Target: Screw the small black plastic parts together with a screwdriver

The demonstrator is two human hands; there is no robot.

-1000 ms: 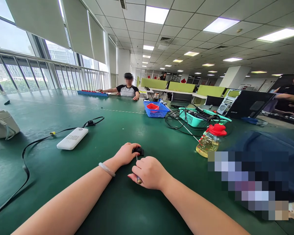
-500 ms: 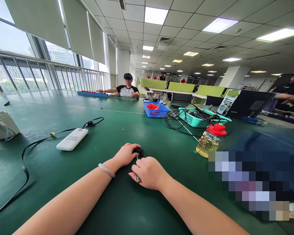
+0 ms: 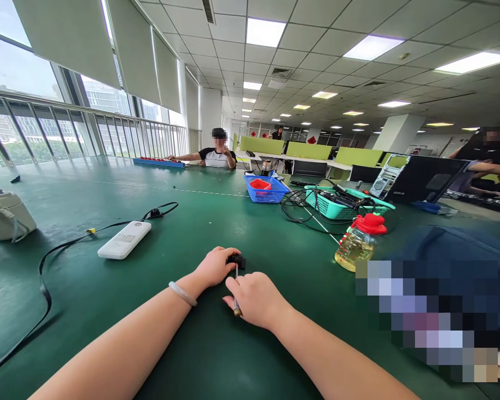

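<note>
On the green tabletop [image 3: 183, 233] my left hand [image 3: 213, 266], with a pale bangle at its wrist, grips a small black block-like part [image 3: 239, 260]. Its fingers lie over the far side and the thumb on the near side, so much of the part is covered. My right hand [image 3: 256, 297] is closed around a slim screwdriver [image 3: 237, 309]. The thin metal shaft points away from me, its tip at the near side of the black part; whether it sits in a screw is too small to tell.
A white power bank [image 3: 125, 240] and a black strap [image 3: 45, 289] lie left. To the right stand a red-lidded bottle [image 3: 354, 250], dark fabric [image 3: 454, 250] and a green basket [image 3: 329, 208] with cables. A blue basket [image 3: 266, 194] and a seated person [image 3: 217, 153] are farther off.
The screwdriver now stands straighter toward the black part and shows more of its length. The right hand has shifted slightly. The seated person across has raised a hand toward the face.
</note>
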